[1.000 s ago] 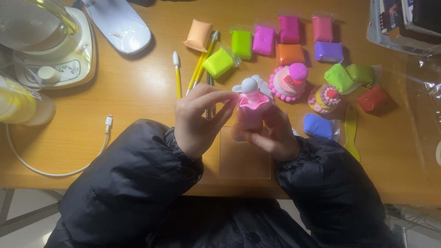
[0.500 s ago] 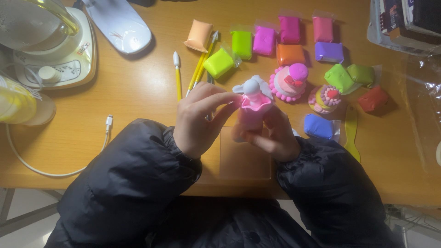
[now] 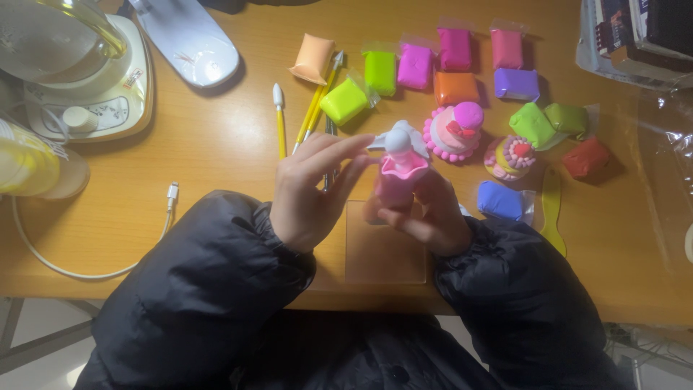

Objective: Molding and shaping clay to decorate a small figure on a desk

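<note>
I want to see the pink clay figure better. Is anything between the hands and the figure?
Nothing is. The right hand holds the pink clay figure by its lower part, and the left hand has its fingertips at the white top piece. Both hands are bare, right on the clay.

**Hidden and cropped items, desk view**

Pink clay figure (image 3: 398, 177): lower body covered by the right hand (image 3: 426, 217); base not visible. Left hand (image 3: 314, 191): fingertips overlap the figure's white wing. Kettle base (image 3: 86, 79): cut off at top-left edge. Yellow bottle (image 3: 29, 162): cropped at left edge, blurred. Box (image 3: 635, 36): cropped at top-right. Cable (image 3: 86, 271): one end runs out of frame.
</note>
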